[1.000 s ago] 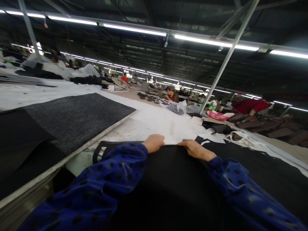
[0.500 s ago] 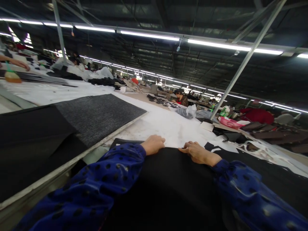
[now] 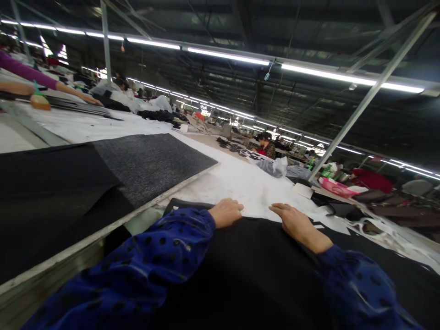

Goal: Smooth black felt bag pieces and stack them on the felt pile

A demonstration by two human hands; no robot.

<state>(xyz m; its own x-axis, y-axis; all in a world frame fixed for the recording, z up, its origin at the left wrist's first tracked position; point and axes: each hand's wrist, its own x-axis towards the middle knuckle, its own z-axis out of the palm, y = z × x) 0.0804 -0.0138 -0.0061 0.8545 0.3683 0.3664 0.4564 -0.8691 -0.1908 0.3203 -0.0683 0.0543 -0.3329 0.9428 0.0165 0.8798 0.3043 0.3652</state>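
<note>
A large piece of black fabric [image 3: 261, 261] lies in front of me, its far edge against a white tabletop [image 3: 237, 183]. My left hand [image 3: 227, 213] is closed on that far edge, fingers curled down over it. To its right, my right hand [image 3: 295, 222] has its fingers stretched out, fingertips over the white surface just beyond the edge. Its palm side is hidden, so whether it touches the fabric is unclear. Blue dotted sleeves cover both forearms.
Left of me, dark grey fabric [image 3: 158, 160] lies on a table with a pale raised edge [image 3: 172, 191]. At the far left a co-worker's arm in a purple sleeve [image 3: 30, 73] reaches past a bottle of orange liquid [image 3: 40, 101]. A pink basket [image 3: 338, 187] stands right of a slanted metal post [image 3: 371, 94].
My right hand has gone from pinching the fabric edge to stretched fingers, a little farther from my left hand. The view has shifted left, and more of the co-worker's arm shows.
</note>
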